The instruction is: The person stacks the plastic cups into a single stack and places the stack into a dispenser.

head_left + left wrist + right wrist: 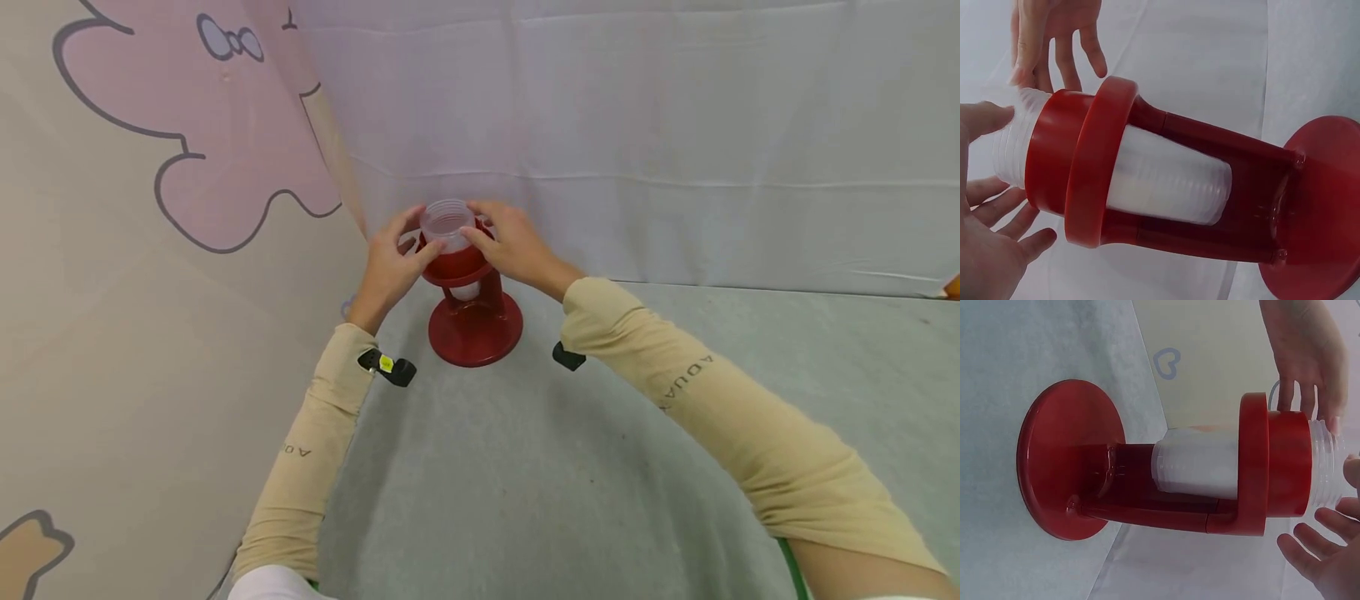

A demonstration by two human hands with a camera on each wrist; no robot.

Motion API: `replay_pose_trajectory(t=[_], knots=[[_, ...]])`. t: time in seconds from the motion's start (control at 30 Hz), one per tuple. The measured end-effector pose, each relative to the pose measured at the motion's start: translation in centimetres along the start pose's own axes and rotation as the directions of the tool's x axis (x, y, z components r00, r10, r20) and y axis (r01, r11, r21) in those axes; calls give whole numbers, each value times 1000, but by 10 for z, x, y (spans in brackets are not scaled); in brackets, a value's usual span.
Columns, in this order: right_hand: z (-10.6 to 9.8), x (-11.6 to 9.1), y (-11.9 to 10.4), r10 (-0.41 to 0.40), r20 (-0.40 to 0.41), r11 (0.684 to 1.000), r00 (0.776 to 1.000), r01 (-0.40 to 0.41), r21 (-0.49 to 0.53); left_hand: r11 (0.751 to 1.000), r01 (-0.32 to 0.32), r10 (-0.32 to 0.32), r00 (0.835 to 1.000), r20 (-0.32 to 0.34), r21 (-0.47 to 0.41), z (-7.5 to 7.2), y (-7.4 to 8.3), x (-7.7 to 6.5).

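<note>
A stack of clear plastic cups [447, 220] stands mouth up in a red cup holder [476, 340], its ridged rims showing above the collar. Through the holder's open side, the milky lower part of the cups [1169, 178] shows, tapering downward. My left hand [392, 268] holds the stack from the left, thumb on the near side and fingers behind. From the right, my right hand [517, 243] holds the same rims between thumb and index finger. Its other fingers [1065, 62] extend loosely past the red collar.
The holder's round base rests on a grey surface [510, 467]. Behind it hangs a white cloth wall [637, 142]. To the left is a cream wall [172, 358] with pink cartoon print, close to my left arm. A small orange thing [952, 287] shows at the far right edge.
</note>
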State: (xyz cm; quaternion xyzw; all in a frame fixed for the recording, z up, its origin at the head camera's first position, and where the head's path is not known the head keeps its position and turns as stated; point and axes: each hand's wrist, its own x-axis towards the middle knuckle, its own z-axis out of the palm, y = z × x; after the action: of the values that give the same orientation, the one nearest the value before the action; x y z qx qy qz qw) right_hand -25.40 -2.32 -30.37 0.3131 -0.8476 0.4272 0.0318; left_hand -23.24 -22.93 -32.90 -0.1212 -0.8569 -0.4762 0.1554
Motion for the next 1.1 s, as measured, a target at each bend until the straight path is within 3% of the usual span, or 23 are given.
replay_pose_trajectory(t=[0.37, 0.73, 1.1], knots=[[5, 2, 7, 1, -11, 998, 1000, -2, -67, 998, 17, -15, 999, -30, 58, 7, -2, 2], [5, 7, 8, -33, 6, 991, 999, 33, -133, 998, 14, -12, 1000, -24, 57, 8, -3, 1], [0, 3, 10, -15, 14, 995, 1000, 16, -101, 1000, -18, 18, 1000, -8, -16, 12, -7, 3]])
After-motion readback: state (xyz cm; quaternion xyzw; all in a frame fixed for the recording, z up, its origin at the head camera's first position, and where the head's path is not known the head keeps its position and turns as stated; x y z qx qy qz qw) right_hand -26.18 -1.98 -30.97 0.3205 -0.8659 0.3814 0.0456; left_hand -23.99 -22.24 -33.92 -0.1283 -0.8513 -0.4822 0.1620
